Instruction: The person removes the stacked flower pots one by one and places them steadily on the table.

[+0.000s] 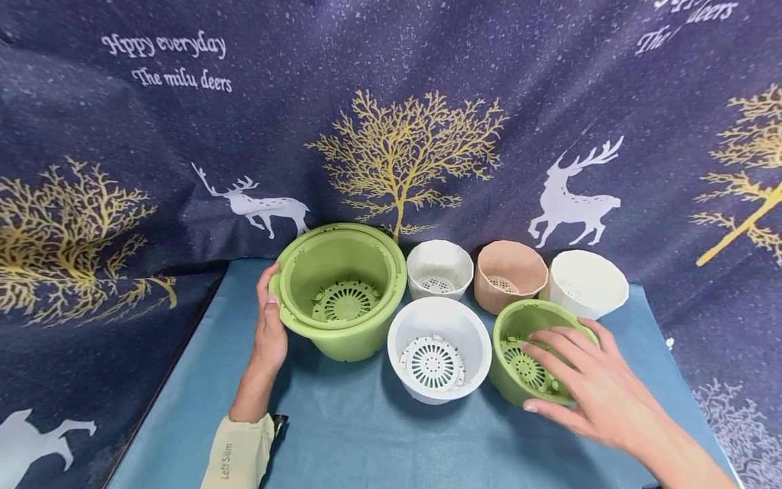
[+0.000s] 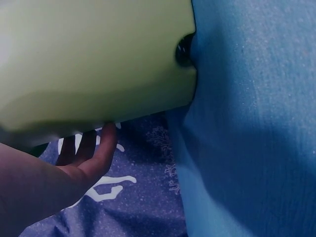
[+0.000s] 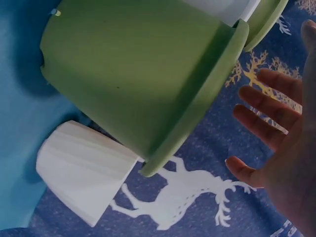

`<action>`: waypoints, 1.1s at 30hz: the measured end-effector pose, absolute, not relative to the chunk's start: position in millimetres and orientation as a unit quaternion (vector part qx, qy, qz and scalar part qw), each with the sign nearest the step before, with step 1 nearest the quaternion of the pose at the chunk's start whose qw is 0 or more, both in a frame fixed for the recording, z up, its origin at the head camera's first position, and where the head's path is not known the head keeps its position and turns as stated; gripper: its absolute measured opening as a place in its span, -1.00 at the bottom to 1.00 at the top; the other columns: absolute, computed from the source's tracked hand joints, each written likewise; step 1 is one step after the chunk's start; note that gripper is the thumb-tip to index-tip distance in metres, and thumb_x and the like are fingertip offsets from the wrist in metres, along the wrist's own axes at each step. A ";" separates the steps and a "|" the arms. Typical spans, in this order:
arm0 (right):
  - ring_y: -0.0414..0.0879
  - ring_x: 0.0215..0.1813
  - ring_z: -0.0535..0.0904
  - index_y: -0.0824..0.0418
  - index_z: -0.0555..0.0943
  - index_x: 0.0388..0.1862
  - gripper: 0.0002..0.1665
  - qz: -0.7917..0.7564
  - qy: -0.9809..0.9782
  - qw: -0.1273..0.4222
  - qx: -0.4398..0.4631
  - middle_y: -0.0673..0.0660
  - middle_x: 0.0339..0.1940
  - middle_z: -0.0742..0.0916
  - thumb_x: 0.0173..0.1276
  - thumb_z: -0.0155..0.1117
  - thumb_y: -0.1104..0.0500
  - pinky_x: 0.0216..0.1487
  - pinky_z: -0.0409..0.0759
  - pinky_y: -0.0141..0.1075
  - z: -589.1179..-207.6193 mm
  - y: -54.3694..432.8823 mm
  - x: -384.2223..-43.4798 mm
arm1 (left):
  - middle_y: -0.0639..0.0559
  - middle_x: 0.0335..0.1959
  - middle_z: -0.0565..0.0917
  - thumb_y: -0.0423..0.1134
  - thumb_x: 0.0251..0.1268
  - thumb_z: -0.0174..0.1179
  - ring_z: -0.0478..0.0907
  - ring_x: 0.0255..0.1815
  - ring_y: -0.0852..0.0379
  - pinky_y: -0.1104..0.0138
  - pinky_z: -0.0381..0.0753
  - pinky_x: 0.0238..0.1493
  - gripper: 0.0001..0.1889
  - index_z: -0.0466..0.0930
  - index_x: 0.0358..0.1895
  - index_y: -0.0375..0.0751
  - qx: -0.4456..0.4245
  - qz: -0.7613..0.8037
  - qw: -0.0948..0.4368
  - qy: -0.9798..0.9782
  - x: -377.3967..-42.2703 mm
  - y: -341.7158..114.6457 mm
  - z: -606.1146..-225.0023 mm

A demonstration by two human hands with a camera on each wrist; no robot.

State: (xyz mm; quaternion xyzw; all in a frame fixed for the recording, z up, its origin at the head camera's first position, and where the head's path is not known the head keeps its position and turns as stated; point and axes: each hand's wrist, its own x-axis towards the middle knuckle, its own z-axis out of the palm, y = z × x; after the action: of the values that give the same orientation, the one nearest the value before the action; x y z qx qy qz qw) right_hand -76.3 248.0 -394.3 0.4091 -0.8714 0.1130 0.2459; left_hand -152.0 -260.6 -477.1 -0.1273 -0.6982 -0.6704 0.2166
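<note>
In the head view, my left hand (image 1: 271, 333) rests against the left side of a large green flowerpot (image 1: 345, 333), which has a second green rim nested inside its outer one. The left wrist view shows the fingers of my left hand (image 2: 94, 158) touching the outer wall of that green pot (image 2: 98, 59). My right hand (image 1: 586, 380) hovers with spread fingers over a smaller green flowerpot (image 1: 507, 380) at the right. In the right wrist view, the fingers of my right hand (image 3: 276, 118) stand apart from the green pot's rim (image 3: 197, 113).
A white flowerpot (image 1: 397, 346) with a slotted bottom stands between the green ones. Behind are a speckled white pot (image 1: 455, 261), a terracotta-coloured pot (image 1: 522, 268) and a white faceted pot (image 1: 611, 288). A blue cloth (image 1: 379, 435) covers the table, with a dark printed curtain (image 1: 275, 122) behind.
</note>
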 end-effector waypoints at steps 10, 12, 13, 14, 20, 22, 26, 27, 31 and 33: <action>0.17 0.26 0.56 0.17 0.73 0.21 -0.17 0.098 -0.856 0.242 0.446 0.15 0.18 0.72 0.48 0.11 -0.49 0.61 0.02 0.10 -379.7 236.3 -86.2 | -0.22 0.66 0.12 -0.23 0.72 -0.39 0.26 0.51 0.09 0.44 0.26 0.44 -0.43 0.01 0.68 -0.23 -0.128 -0.678 0.215 -0.691 -151.9 -260.2 -477.9; 0.17 0.25 0.56 0.18 0.73 0.20 -0.18 0.096 -0.854 0.237 0.453 0.14 0.17 0.72 0.48 0.11 -0.48 0.54 0.12 0.12 -377.3 233.9 -87.7 | -0.21 0.67 0.11 -0.23 0.72 -0.39 0.26 0.51 0.10 0.45 0.25 0.45 -0.43 0.02 0.68 -0.23 -0.126 -0.677 0.215 -0.693 -151.7 -260.5 -477.5; 0.17 0.24 0.57 0.18 0.73 0.20 -0.18 0.096 -0.852 0.236 0.457 0.14 0.18 0.72 0.48 0.12 -0.48 0.49 0.16 0.13 -376.3 232.6 -88.9 | -0.20 0.67 0.11 -0.23 0.72 -0.40 0.25 0.52 0.11 0.45 0.23 0.46 -0.43 0.02 0.68 -0.23 -0.124 -0.675 0.216 -0.695 -151.6 -260.7 -477.3; 0.17 0.23 0.58 0.18 0.73 0.20 -0.19 0.096 -0.850 0.236 0.461 0.14 0.17 0.72 0.48 0.13 -0.47 0.45 0.20 0.14 -375.3 231.2 -90.0 | -0.20 0.67 0.10 -0.23 0.72 -0.40 0.24 0.53 0.12 0.45 0.22 0.47 -0.43 0.02 0.68 -0.23 -0.123 -0.673 0.217 -0.696 -151.6 -260.7 -477.0; 0.16 0.24 0.58 0.18 0.72 0.21 -0.18 0.094 -0.844 0.228 0.476 0.12 0.20 0.71 0.46 0.16 -0.47 0.42 0.21 0.15 -368.3 223.9 -95.6 | -0.17 0.68 0.09 -0.22 0.73 -0.41 0.21 0.54 0.13 0.45 0.19 0.48 -0.43 0.02 0.68 -0.22 -0.116 -0.666 0.214 -0.706 -151.8 -260.6 -476.0; 0.17 0.25 0.58 0.19 0.72 0.21 -0.18 0.093 -0.842 0.226 0.481 0.13 0.20 0.71 0.44 0.19 -0.47 0.43 0.20 0.16 -366.0 221.4 -97.7 | -0.17 0.68 0.09 -0.23 0.72 -0.41 0.22 0.54 0.14 0.46 0.18 0.48 -0.43 0.02 0.68 -0.22 -0.113 -0.663 0.214 -0.708 -151.8 -260.7 -475.6; 0.18 0.20 0.60 0.21 0.73 0.17 -0.18 0.093 -0.833 0.231 0.494 0.14 0.15 0.72 0.41 0.22 -0.46 0.42 0.19 0.20 -361.6 215.7 -102.3 | -0.18 0.68 0.11 -0.23 0.72 -0.41 0.23 0.53 0.14 0.46 0.18 0.48 -0.44 0.03 0.68 -0.23 -0.110 -0.663 0.215 -0.708 -151.9 -260.7 -475.3; 0.18 0.19 0.61 0.21 0.73 0.16 -0.19 0.095 -0.830 0.233 0.498 0.15 0.14 0.72 0.41 0.23 -0.46 0.42 0.19 0.21 -360.5 214.2 -103.5 | -0.18 0.67 0.11 -0.23 0.72 -0.41 0.23 0.53 0.14 0.46 0.18 0.49 -0.44 0.04 0.67 -0.23 -0.109 -0.663 0.215 -0.708 -151.9 -260.7 -475.4; 0.17 0.18 0.61 0.21 0.74 0.14 -0.21 0.103 -0.820 0.235 0.511 0.14 0.12 0.72 0.45 0.20 -0.45 0.40 0.21 0.20 -356.0 208.5 -108.1 | -0.20 0.67 0.10 -0.24 0.73 -0.42 0.22 0.54 0.15 0.46 0.18 0.48 -0.44 0.03 0.67 -0.25 -0.111 -0.663 0.217 -0.708 -151.4 -260.5 -475.5; 0.15 0.19 0.61 0.20 0.73 0.14 -0.22 0.106 -0.819 0.233 0.513 0.13 0.12 0.72 0.47 0.18 -0.45 0.38 0.22 0.18 -354.1 205.9 -110.3 | -0.21 0.67 0.10 -0.24 0.73 -0.42 0.22 0.54 0.15 0.46 0.18 0.48 -0.44 0.03 0.67 -0.26 -0.112 -0.664 0.218 -0.706 -151.1 -260.4 -475.4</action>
State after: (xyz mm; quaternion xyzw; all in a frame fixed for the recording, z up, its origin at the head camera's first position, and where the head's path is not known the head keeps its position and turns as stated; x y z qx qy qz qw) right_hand -110.3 205.9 -354.1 0.5132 -0.8193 0.1065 0.2325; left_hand -151.1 -260.4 -475.4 -0.1124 -0.7063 -0.6641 0.2181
